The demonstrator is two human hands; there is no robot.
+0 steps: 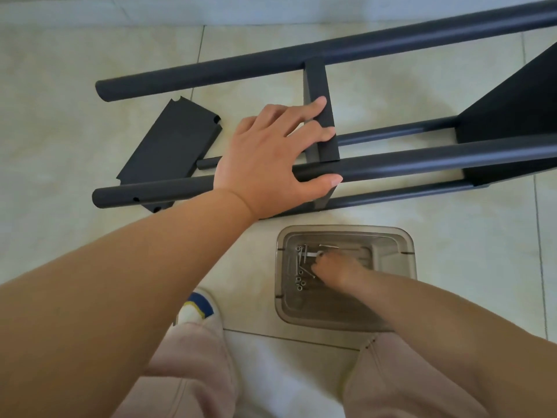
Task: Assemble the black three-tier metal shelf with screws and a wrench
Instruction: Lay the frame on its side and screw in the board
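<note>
Two tiers already sit between the shelf frame [391,164] tubes, lying across twelve o'clock. The left hand [271,158] presses it with spread fingers; if it lifts, the frame could roll. At five o'clock, the right hand [334,267] digs among screws [301,267] in the tray [407,236]; its grip I cannot tell.

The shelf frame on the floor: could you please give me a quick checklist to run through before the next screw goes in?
1. Frame steadied: ok; the left hand rests on the middle shelf panel and front tube.
2. Screws within reach: ok; the right hand is inside the clear container among the screws.
3. Screw actually picked up: cannot tell; the fingers hide it.
4. Loose shelf panel fitted: not ok; it lies flat on the floor.
5. Tube holes free: ok; they look open.
6. Wrench located: cannot tell.
</note>
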